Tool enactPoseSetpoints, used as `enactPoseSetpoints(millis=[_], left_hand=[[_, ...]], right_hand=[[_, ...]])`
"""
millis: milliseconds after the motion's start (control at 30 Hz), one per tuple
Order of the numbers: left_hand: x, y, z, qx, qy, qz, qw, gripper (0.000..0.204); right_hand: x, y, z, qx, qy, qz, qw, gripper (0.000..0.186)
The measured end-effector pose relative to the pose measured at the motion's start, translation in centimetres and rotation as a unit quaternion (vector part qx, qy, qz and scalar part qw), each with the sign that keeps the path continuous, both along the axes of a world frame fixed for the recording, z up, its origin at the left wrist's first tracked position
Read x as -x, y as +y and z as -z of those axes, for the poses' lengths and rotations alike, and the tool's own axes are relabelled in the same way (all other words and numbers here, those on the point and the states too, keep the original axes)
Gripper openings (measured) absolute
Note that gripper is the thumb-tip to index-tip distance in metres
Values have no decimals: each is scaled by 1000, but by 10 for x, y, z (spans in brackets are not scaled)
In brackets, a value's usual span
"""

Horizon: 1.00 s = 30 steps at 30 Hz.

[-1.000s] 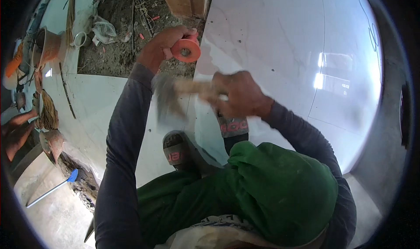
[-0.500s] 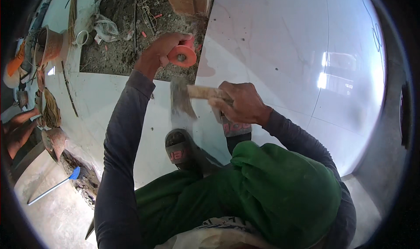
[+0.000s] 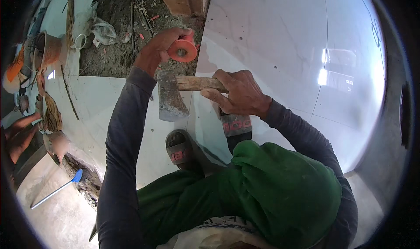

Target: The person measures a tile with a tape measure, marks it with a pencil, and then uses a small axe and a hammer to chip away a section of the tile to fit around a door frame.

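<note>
your left hand (image 3: 158, 50): wrapped round red flanged tool (image 3: 189, 49), about as before | your right hand (image 3: 241, 92): gripping hatchet (image 3: 173, 96), head now farther left, no longer blurred

Worn hatchet (image 3: 173, 93) (sideways) near orange flanged tool (image 3: 185, 47).

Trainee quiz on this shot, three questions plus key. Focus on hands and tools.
1. Which hand grips the hatchet? A) left B) right C) neither
2. True or false: the left hand is empty.
3. Fill in: the hatchet's handle looks made of ____.

Key:
1. B, the right hand.
2. False; it holds an orange-red flanged tool.
3. Wood.
</note>
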<state>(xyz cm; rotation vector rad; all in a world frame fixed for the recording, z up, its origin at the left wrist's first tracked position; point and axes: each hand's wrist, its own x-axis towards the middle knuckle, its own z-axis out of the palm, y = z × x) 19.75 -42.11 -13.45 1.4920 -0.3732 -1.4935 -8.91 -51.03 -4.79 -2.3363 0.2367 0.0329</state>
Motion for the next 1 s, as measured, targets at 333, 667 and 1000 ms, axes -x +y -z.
enactPoseSetpoints(millis=[333, 667, 1000], left_hand=[[-3, -16, 4, -19, 33, 63, 997, 40], [-40, -15, 50, 1, 52, 87, 995, 38], [1, -21, -31, 129, 16, 10, 991, 42]], right_hand=[[-9, 13, -60, -49, -147, -78, 985, 50], [-27, -21, 21, 76, 60, 59, 994, 48], [-18, -34, 21, 58, 105, 69, 990, 58]])
